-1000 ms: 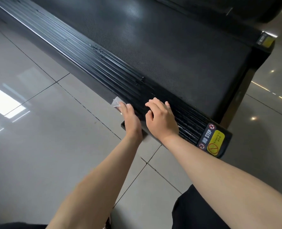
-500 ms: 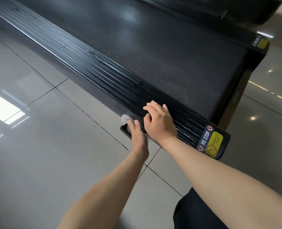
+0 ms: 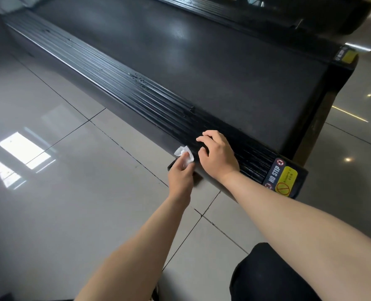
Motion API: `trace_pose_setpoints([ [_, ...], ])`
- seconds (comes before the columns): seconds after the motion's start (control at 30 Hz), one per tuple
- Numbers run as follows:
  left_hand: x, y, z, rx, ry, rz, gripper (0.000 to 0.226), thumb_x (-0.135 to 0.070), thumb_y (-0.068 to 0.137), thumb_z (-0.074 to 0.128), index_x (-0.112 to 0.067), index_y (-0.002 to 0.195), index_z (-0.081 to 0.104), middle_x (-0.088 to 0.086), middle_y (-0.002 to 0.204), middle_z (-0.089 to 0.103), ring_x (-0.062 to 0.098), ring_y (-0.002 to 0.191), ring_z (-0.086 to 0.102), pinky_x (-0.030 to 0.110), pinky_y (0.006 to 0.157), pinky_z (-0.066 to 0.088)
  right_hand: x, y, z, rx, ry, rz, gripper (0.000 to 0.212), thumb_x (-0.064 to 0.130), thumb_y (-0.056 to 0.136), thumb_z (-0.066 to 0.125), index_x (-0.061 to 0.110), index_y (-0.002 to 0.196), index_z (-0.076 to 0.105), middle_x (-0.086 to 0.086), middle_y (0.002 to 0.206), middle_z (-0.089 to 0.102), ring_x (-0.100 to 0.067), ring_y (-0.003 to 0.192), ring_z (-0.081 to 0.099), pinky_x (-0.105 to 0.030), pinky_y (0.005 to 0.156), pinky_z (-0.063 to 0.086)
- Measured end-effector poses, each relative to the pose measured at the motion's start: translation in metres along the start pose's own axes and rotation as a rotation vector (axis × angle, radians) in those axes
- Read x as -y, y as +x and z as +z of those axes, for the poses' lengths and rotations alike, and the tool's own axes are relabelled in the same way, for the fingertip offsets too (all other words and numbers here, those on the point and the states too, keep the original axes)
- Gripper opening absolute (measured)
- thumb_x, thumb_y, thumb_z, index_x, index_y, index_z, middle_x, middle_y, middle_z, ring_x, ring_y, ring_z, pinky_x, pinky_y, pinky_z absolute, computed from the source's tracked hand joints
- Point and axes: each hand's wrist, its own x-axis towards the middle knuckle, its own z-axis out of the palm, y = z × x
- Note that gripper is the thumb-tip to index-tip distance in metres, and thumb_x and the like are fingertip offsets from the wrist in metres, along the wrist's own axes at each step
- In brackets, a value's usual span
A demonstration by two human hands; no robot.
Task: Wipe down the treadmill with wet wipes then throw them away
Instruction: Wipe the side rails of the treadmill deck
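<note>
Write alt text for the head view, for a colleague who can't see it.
The left hand holds a crumpled white wet wipe against the outer edge of the black treadmill's ribbed side rail. The right hand rests on the rail beside it, fingers bent, near a yellow NO STEP sticker. Glossy grey floor tiles lie alongside.

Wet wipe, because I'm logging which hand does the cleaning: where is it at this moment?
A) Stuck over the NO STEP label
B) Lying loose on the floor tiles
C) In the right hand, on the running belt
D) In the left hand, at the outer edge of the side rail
D: the left hand pinches the crumpled white wet wipe against the outer edge of the ribbed side rail, while the right hand rests on the rail holding nothing.
</note>
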Motion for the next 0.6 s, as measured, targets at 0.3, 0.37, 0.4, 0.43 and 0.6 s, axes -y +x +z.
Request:
trace_pose_setpoints([
  [0.3, -0.030, -0.034, -0.018, 0.059, -0.238, -0.133, 0.027, -0.030, 0.104, 0.052, -0.009, 0.117, 0.065, 0.015, 0.104, 0.072, 0.024, 0.093, 0.065, 0.039, 0.086, 0.054, 0.028, -0.041, -0.013, 0.115, 0.216, 0.086, 0.039, 0.020, 0.099, 0.055, 0.017, 0.137, 0.057, -0.001, 0.121, 0.060, -0.014, 0.121, 0.042, -0.030, 0.104, 0.038],
  [0.37, -0.036, -0.041, -0.022, 0.138, -0.174, -0.107, 0.033, -0.036, 0.101, 0.051, -0.011, 0.117, 0.067, 0.016, 0.115, 0.071, 0.024, 0.094, 0.063, 0.035, 0.078, 0.050, 0.036, -0.051, -0.015, 0.163, 0.284, 0.132, 0.043, 0.029, 0.100, 0.055, 0.024, 0.143, 0.050, 0.005, 0.121, 0.058, -0.009, 0.120, 0.038, -0.028, 0.102, 0.038],
  [0.4, -0.038, -0.044, -0.024, 0.169, -0.144, -0.082, 0.033, -0.036, 0.101, 0.049, -0.013, 0.113, 0.070, 0.013, 0.114, 0.073, 0.022, 0.093, 0.063, 0.031, 0.075, 0.049, 0.039, -0.054, -0.018, 0.189, 0.318, 0.160, 0.046, 0.032, 0.101, 0.055, 0.027, 0.145, 0.047, 0.005, 0.123, 0.056, -0.008, 0.120, 0.038, -0.030, 0.102, 0.040],
  [0.43, -0.042, -0.048, -0.024, 0.176, -0.129, -0.072, 0.031, -0.034, 0.102, 0.049, -0.013, 0.107, 0.072, 0.009, 0.108, 0.074, 0.020, 0.089, 0.064, 0.027, 0.072, 0.049, 0.042, -0.056, -0.021, 0.217, 0.360, 0.192, 0.048, 0.033, 0.100, 0.056, 0.031, 0.147, 0.043, 0.005, 0.128, 0.055, -0.009, 0.122, 0.041, -0.031, 0.101, 0.043],
  [0.6, -0.057, -0.061, -0.020, -0.001, -0.107, -0.079, 0.023, -0.028, 0.101, 0.057, -0.011, 0.101, 0.072, 0.002, 0.084, 0.072, 0.014, 0.072, 0.063, 0.019, 0.059, 0.052, 0.056, -0.057, -0.045, 0.213, 0.589, 0.343, 0.054, 0.019, 0.099, 0.060, 0.031, 0.148, 0.040, 0.010, 0.121, 0.056, -0.008, 0.109, 0.058, -0.018, 0.086, 0.050],
])
